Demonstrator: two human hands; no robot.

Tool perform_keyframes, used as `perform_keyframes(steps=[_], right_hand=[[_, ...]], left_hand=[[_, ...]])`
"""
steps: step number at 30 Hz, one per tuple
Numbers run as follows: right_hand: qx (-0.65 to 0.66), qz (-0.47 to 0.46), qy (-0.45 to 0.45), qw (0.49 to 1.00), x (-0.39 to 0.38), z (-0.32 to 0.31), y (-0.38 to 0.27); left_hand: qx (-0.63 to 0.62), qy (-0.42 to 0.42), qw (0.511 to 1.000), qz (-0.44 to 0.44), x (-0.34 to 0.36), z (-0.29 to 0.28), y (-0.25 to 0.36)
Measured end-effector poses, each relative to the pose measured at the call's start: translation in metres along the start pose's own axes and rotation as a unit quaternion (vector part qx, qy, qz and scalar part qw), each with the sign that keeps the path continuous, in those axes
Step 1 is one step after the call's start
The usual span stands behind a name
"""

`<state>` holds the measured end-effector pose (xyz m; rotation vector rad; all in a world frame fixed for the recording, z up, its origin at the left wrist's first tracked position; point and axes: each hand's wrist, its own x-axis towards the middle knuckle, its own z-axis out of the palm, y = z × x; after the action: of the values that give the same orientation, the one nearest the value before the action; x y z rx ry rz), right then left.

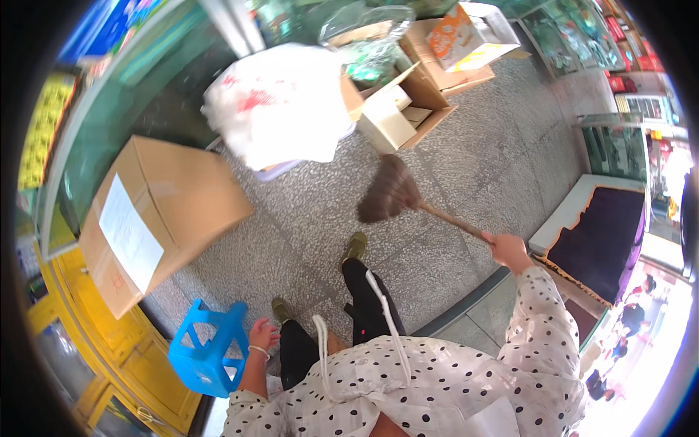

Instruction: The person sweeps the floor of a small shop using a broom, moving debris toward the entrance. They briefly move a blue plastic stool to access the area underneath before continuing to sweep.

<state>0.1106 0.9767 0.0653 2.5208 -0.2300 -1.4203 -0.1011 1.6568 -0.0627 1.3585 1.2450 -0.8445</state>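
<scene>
My right hand (510,252) is closed around the end of a thin wooden handle. At the handle's far end spreads the dark brown head of a broom (389,191), slightly smeared by motion, over the speckled grey floor (313,207). My left hand (263,335) hangs at my side, its fingers loosely curled and apart, with a pale bracelet at the wrist. Nothing shows in it. Close beside it stands a blue plastic stool (207,349).
A large cardboard box (193,193) with a white sheet stands at left. Ahead are a bulging white plastic bag (280,102) and an open carton (429,109) before glass cases. Yellow cabinet doors (109,320) line the left; a dark-topped bench (597,240) stands at right.
</scene>
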Motion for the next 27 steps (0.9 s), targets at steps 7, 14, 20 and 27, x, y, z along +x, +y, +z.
perform_keyframes(steps=[7, 14, 20, 27], right_hand=[[0.215, 0.133, 0.008, 0.967, -0.148, 0.204, 0.12], [0.626, 0.242, -0.037, 0.74, -0.286, 0.361, -0.035], [0.868, 0.126, -0.085, 0.473, -0.272, 0.363, -0.153], [0.944, -0.033, 0.042, 0.324, -0.152, 0.24, -0.143]], left_hand=[[0.149, -0.18, 0.957, 0.17, -0.04, 0.173, 0.154], [0.416, -0.359, 0.814, 0.191, -0.11, 0.332, 0.223], [0.533, -0.417, 0.709, 0.201, -0.101, 0.436, 0.234], [0.522, -0.292, 0.75, 0.283, -0.009, 0.468, 0.328]])
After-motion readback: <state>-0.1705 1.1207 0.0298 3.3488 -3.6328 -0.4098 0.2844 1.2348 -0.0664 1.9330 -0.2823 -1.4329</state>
